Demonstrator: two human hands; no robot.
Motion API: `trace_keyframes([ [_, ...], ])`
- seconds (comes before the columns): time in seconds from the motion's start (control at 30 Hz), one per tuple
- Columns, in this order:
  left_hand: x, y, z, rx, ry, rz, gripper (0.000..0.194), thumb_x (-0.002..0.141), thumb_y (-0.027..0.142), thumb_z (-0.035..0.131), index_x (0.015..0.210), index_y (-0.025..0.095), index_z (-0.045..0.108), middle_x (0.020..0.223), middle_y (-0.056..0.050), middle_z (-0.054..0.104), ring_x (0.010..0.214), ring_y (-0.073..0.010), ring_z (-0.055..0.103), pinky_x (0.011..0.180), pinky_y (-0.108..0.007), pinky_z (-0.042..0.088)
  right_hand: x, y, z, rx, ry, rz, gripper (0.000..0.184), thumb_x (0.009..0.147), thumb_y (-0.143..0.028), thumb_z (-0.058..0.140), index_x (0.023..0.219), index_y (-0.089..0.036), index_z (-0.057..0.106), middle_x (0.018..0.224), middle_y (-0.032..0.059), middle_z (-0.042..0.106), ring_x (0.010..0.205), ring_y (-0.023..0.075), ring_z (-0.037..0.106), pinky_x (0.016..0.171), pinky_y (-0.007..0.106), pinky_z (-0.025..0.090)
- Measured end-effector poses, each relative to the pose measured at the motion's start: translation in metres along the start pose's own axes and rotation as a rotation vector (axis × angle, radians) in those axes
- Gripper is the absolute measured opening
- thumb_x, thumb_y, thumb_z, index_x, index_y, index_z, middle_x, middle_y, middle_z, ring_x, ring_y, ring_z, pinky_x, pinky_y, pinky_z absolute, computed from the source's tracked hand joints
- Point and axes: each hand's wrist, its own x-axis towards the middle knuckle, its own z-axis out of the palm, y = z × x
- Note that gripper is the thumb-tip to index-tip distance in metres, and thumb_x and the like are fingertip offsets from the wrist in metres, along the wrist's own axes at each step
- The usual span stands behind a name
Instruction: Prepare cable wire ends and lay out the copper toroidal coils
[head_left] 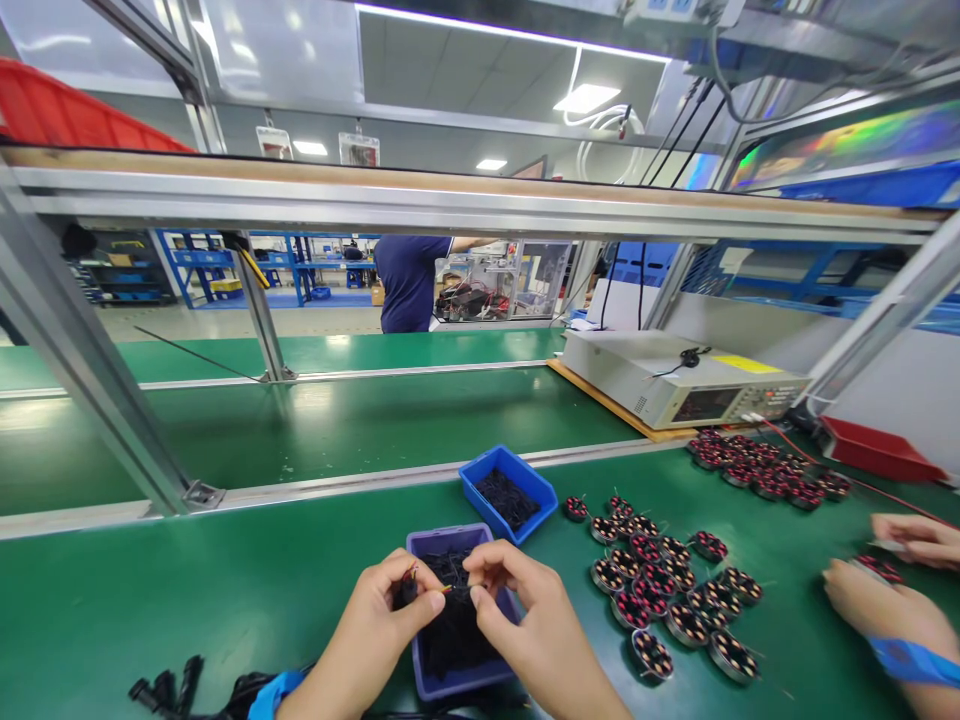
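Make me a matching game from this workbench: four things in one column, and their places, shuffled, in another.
Things:
1. Blue plastic bin
2. Purple plastic bin
3. Red tray
4. Grey bench instrument

Places:
A. Under the left hand and right hand
B. On a wooden board
C. At the bench's far right
D. Just beyond the purple bin

Pairs: 1-D, 2-A, 3-C, 4-B
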Motion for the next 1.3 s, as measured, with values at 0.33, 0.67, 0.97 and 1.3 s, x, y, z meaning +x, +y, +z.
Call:
trace_keyframes([
  [0.33,0.0,0.001,-0.001,0.076,-0.044,0.025,0.017,0.076,0.034,0.071,0.067,0.019,0.069,0.073,-0.001,0.057,0.073,-0.0194,0.052,0.071,-0.029,0.038,0.0,-0.001,-0.003,0.009,-0.059,0.026,0.017,0.075,-0.014,0.051,0.082,-0.02,0.065,0.073,-0.0008,0.063,0.066,0.0157,0.059,0.064,0.024,0.049],
  [0.67,0.001,-0.001,-0.002,-0.061,-0.086,-0.067,0.027,0.073,0.041,0.076,0.067,0.016,0.068,0.066,0.002,0.053,0.059,-0.0134,0.045,0.056,-0.025,0.033,-0.003,0.004,0.008,0.005,-0.079,0.02,0.015,0.075,-0.013,0.053,0.078,-0.02,0.066,0.073,-0.0003,0.067,0.065,0.0151,0.061,0.063,0.023,0.05],
  [0.97,0.002,0.007,0.0,-0.081,-0.052,-0.099,0.034,0.071,0.045,0.077,0.064,0.016,0.063,0.057,0.005,0.045,0.056,-0.0109,0.034,0.056,-0.025,0.029,-0.002,0.008,0.004,0.047,0.069,-0.023,0.006,0.08,-0.02,0.059,0.079,-0.02,0.065,0.072,0.0001,0.068,0.065,0.0167,0.063,0.063,0.025,0.053],
  [1.3,0.0,0.008,0.0,-0.059,-0.04,-0.095,0.034,0.072,0.046,0.076,0.062,0.016,0.063,0.06,0.004,0.049,0.058,-0.0118,0.037,0.057,-0.026,0.029,-0.004,0.0,0.006,0.019,0.057,0.0,0.007,0.081,-0.019,0.059,0.077,-0.021,0.064,0.073,0.0004,0.068,0.066,0.0169,0.063,0.065,0.026,0.052],
])
